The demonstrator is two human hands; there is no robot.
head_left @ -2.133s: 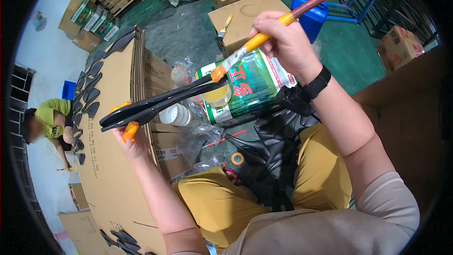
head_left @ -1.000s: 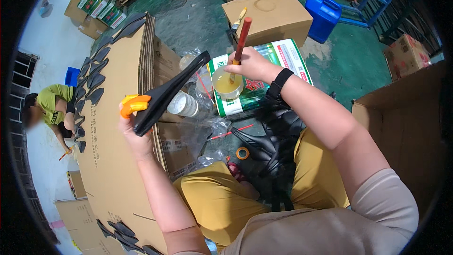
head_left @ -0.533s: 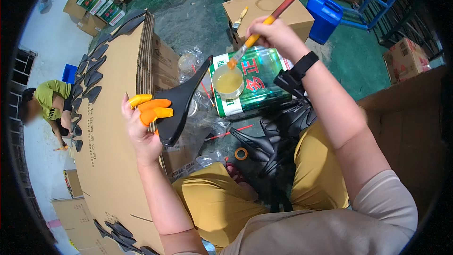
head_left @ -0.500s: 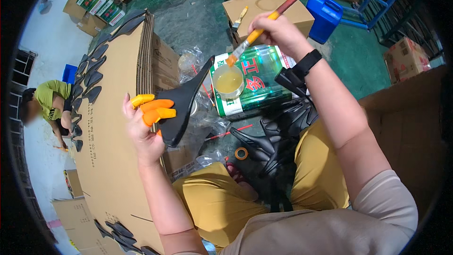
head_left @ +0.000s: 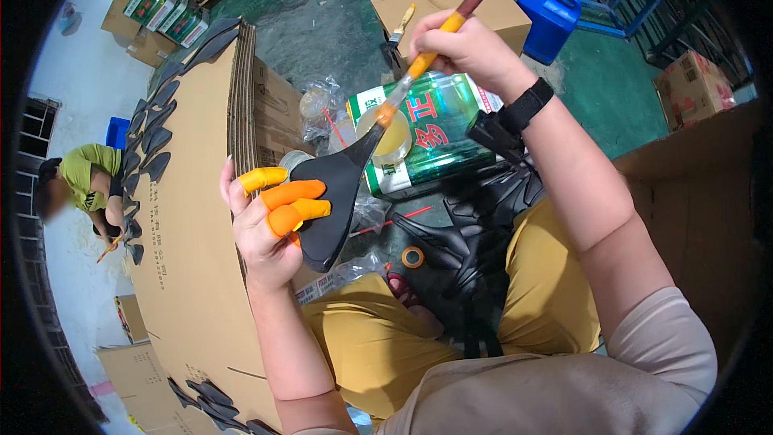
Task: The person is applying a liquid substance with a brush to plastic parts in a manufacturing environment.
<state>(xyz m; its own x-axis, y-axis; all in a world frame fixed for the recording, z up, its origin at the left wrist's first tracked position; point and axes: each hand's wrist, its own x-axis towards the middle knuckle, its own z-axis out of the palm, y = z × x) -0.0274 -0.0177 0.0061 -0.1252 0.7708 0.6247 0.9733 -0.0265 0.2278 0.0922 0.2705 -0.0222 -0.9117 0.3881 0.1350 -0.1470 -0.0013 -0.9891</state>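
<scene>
My left hand (head_left: 270, 234), with yellow and orange finger cots on several fingers, grips a flat black bicycle saddle piece (head_left: 326, 193) by its wide end. The narrow nose of this piece points up and to the right. My right hand (head_left: 463, 48) is closed round the yellow-and-red handle of a paintbrush (head_left: 420, 64). The brush's bristles meet the nose tip, or sit just over it. Behind them, a clear cup of yellowish liquid (head_left: 396, 143) stands on a green-and-white metal can (head_left: 455, 145).
At left, a tall cardboard stack (head_left: 193, 217) bears several black pieces (head_left: 157, 141). More black pieces (head_left: 451, 254) lie by my legs, near an orange tape roll (head_left: 412, 257). Another brush (head_left: 403, 22) rests on a carton (head_left: 451, 8) beside a blue jerrycan (head_left: 547, 16). A co-worker (head_left: 88, 181) bends at far left.
The brush has come down and left, from above the cup to the nose of the saddle piece. My left hand has moved slightly right and down with the piece.
</scene>
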